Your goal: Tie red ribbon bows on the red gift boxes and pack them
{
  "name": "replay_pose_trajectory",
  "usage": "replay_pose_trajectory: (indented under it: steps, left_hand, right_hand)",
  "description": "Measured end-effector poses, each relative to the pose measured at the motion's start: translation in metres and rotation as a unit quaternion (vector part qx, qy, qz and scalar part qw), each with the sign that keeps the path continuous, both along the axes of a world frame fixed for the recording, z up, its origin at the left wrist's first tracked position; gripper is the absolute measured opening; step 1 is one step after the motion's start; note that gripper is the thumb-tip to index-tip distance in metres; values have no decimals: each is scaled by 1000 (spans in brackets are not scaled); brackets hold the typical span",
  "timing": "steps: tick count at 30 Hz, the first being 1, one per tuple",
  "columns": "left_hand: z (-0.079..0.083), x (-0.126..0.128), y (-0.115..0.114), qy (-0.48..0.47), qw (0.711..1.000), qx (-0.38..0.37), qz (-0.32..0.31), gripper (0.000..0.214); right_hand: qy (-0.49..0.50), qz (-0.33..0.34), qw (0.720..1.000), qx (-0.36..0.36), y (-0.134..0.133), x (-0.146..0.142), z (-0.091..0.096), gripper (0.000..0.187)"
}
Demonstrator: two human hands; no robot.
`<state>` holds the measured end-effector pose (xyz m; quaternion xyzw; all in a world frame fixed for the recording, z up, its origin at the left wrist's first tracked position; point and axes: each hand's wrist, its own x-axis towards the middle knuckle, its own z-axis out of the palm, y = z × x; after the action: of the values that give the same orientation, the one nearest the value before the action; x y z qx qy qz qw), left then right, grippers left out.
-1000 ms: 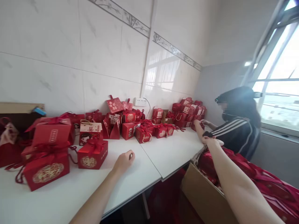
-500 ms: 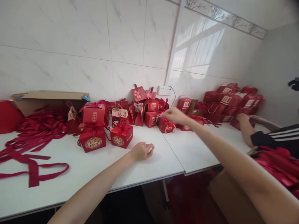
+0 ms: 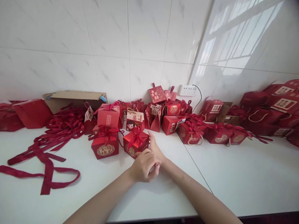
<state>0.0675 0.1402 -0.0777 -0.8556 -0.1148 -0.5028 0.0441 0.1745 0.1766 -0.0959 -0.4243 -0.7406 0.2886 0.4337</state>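
Observation:
My two hands meet over the white table (image 3: 233,177), just in front of a small red gift box with a ribbon bow (image 3: 135,143). My right hand (image 3: 154,148) is stretched out flat, its fingertips close beside that box. Curled, my left hand (image 3: 143,167) lies against the right hand; what its fingers hold, if anything, is hidden. Left of the bow box stands a red box with a gold emblem (image 3: 105,147), with a taller red box (image 3: 108,116) behind it.
Loose red ribbons (image 3: 46,161) sprawl over the table's left part, before a cardboard box (image 3: 74,98) on its side. Several more red gift boxes (image 3: 190,132) line the tiled wall, with a pile (image 3: 268,115) at far right. A white power strip (image 3: 187,90) hangs on the wall.
The view swung left, away from the seated person and the window. My right hand came back from the far boxes and joined my left hand in front of the bow box.

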Motion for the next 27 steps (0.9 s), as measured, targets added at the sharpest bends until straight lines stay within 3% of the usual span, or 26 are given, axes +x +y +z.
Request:
replay_pose_trajectory:
  steps: [5,12,14,16,18,21,24,27]
  left_hand:
    - [-4,1,-1,-7,1000,-8,-1,17]
    - [-1,-3,0,-31,999,-17,-13,20]
    - [2,-10,4,-50,999,5,13,23]
    - [4,-19,12,-128,989,0,75,25]
    - [4,-29,23,-240,958,-56,147,25]
    - [0,-38,40,-335,894,-228,190,28]
    - [-6,-37,49,-344,835,-403,149,33]
    - [-8,-33,51,-332,813,-468,96,39]
  right_hand:
    - [-16,-29,999,9,0,4,-2,94]
    - [2,-85,982,170,7,36,-3,89]
    - [-8,-92,977,191,7,43,0,88]
    - [-25,-76,975,206,7,49,4,90]
    - [-49,-42,973,222,7,53,7,91]
    - [-75,11,967,243,6,55,10,92]
    - [-72,44,962,259,4,54,11,94]
    - [-67,63,959,268,4,53,10,96]
